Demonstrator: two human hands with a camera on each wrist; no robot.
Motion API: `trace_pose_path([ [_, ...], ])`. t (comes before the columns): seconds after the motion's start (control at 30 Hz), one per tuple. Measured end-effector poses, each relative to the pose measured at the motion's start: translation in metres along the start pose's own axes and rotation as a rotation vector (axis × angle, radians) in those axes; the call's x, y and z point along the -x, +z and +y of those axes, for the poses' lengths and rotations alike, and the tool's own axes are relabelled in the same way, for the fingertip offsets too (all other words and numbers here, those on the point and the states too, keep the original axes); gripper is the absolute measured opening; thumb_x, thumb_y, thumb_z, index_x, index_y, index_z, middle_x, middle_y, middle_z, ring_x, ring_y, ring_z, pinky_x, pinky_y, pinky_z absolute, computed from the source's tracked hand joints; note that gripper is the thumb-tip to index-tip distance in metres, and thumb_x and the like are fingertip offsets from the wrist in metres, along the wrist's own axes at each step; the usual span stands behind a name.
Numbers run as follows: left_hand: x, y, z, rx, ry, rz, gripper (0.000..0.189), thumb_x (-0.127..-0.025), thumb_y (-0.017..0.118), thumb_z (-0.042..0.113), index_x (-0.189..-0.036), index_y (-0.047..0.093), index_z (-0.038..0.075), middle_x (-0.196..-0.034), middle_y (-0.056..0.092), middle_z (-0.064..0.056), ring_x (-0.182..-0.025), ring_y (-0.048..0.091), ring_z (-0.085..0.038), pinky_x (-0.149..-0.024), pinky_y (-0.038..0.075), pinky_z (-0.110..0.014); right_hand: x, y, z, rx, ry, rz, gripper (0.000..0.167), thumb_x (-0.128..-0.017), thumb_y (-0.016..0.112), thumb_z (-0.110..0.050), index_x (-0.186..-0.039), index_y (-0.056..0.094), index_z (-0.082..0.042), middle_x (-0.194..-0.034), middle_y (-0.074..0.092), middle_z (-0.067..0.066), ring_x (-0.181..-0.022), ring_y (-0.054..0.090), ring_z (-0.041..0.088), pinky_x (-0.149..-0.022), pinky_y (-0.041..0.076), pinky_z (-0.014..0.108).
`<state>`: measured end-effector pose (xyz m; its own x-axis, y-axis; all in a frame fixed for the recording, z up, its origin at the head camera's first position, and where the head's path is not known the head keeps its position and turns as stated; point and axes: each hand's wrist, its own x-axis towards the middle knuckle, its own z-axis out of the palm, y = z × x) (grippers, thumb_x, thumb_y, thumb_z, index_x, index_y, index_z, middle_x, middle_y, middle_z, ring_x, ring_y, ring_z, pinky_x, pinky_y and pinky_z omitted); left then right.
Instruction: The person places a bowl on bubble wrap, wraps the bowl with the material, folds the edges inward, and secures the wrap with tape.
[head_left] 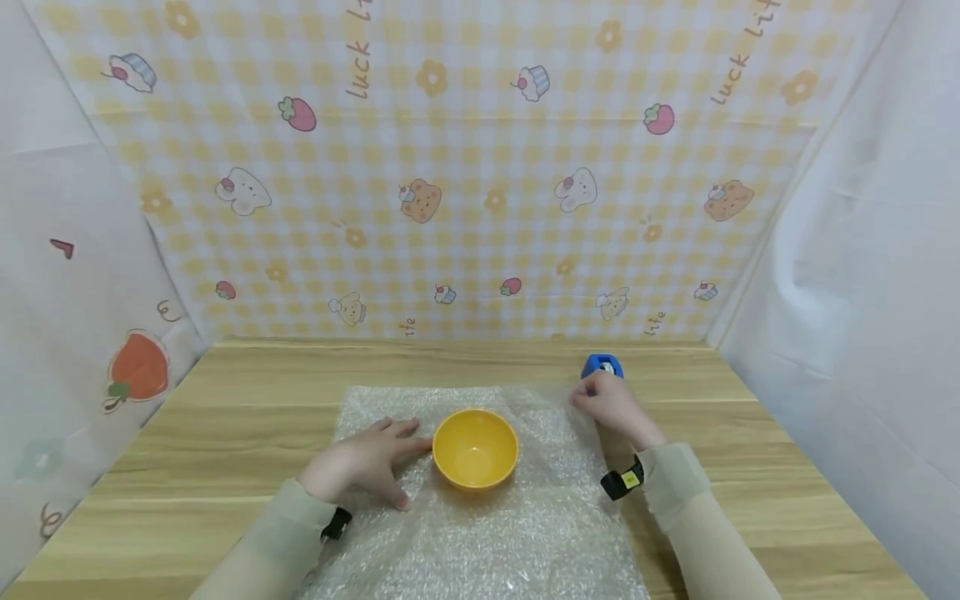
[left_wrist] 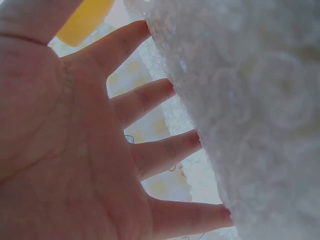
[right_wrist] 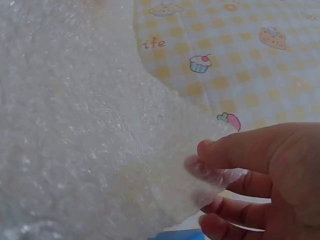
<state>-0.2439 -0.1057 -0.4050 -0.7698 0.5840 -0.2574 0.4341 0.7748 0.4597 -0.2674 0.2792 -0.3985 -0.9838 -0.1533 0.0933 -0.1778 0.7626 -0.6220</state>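
- Left hand (head_left: pixel 371 461): spread, palm down, with the fingertips resting on the wrap at its left side. One finger reaches to the bowl's left edge; whether it touches the bowl cannot be told.
- Right hand (head_left: pixel 609 404): pinching the wrap's far right corner, the thumb on one face and fingers on the other, partly visible through the clear film.
- Wrap (head_left: pixel 525 533): a clear bubbled sheet over the middle of the table (head_left: pixel 187 433), running out of view at the near side. Its surface is wrinkled and shiny.
- Bowl (head_left: pixel 476 433): yellow, upright, standing on the wrap between the hands, in its far half, nearer the left hand.
- Dispenser (head_left: pixel 602 362): blue, on the table just beyond the right hand, which partly hides it.
- Backdrop (head_left: pixel 480 158): yellow and white checks with cartoon prints, rising behind the table's far edge.
- Each wrist wears a black band (head_left: pixel 621 483) below a pale sleeve (head_left: pixel 677 483).
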Motion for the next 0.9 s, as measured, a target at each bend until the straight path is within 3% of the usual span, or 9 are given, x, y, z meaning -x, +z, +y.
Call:
trace_pose_path([
  [0.17,0.000,0.001,-0.001,-0.021,0.013,0.005,0.085,-0.064,0.088,0.028,-0.141,0.052,0.024,-0.157,0.025,-0.010,-0.140,0.016,-0.048,-0.102,0.018,-0.074,0.002,-0.005,-0.006,-0.033,0.018,-0.001,0.034,-0.095,0.062,-0.018,-0.066,0.045,-0.011,-0.054,0.030,-0.005,-0.047,0.030,0.012,-0.047,0.031,0.027],
  [0.33,0.000,0.000,-0.001,-0.018,0.019,0.006,0.084,-0.064,0.087,0.027,-0.141,0.053,0.023,-0.157,0.025,-0.011,-0.140,0.016,-0.049,-0.102,0.018,-0.073,0.004,-0.007,-0.011,-0.048,-0.032,0.017,0.022,-0.095,0.062,-0.018,-0.076,0.056,-0.008,-0.063,0.044,-0.002,-0.057,0.039,0.014,-0.053,0.036,0.029],
  [0.47,0.000,0.000,0.000,-0.013,0.013,0.006,0.084,-0.064,0.088,0.027,-0.141,0.053,0.023,-0.157,0.026,-0.011,-0.140,0.016,-0.048,-0.102,0.018,-0.074,0.007,-0.008,-0.020,-0.120,-0.072,0.016,0.013,-0.095,0.063,-0.016,-0.091,0.065,-0.004,-0.080,0.063,0.004,-0.067,0.057,0.015,-0.059,0.050,0.030],
  [0.57,0.000,0.000,0.000,-0.002,0.002,0.005,0.084,-0.064,0.088,0.027,-0.141,0.053,0.025,-0.157,0.026,-0.010,-0.141,0.016,-0.048,-0.103,0.017,-0.074,0.012,-0.008,-0.032,-0.193,-0.101,0.008,0.017,-0.094,0.064,-0.014,-0.100,0.067,0.001,-0.090,0.068,0.012,-0.072,0.065,0.021,-0.064,0.056,0.034],
  [0.77,0.001,0.000,0.001,0.014,-0.001,0.006,0.085,-0.064,0.088,0.025,-0.141,0.053,0.025,-0.157,0.026,-0.010,-0.141,0.016,-0.047,-0.103,0.017,-0.073,0.022,-0.008,-0.056,-0.222,-0.156,0.024,0.015,-0.093,0.065,-0.013,-0.100,0.070,0.000,-0.089,0.070,0.013,-0.073,0.065,0.033,-0.062,0.055,0.033],
  [0.9,0.001,-0.001,0.001,-0.002,0.007,0.009,0.085,-0.064,0.088,0.027,-0.141,0.053,0.024,-0.157,0.027,-0.010,-0.141,0.017,-0.047,-0.103,0.018,-0.073,0.028,-0.007,-0.067,-0.217,-0.187,0.030,0.012,-0.093,0.065,-0.013,-0.099,0.071,-0.004,-0.082,0.069,0.005,-0.069,0.064,0.028,-0.058,0.053,0.029],
])
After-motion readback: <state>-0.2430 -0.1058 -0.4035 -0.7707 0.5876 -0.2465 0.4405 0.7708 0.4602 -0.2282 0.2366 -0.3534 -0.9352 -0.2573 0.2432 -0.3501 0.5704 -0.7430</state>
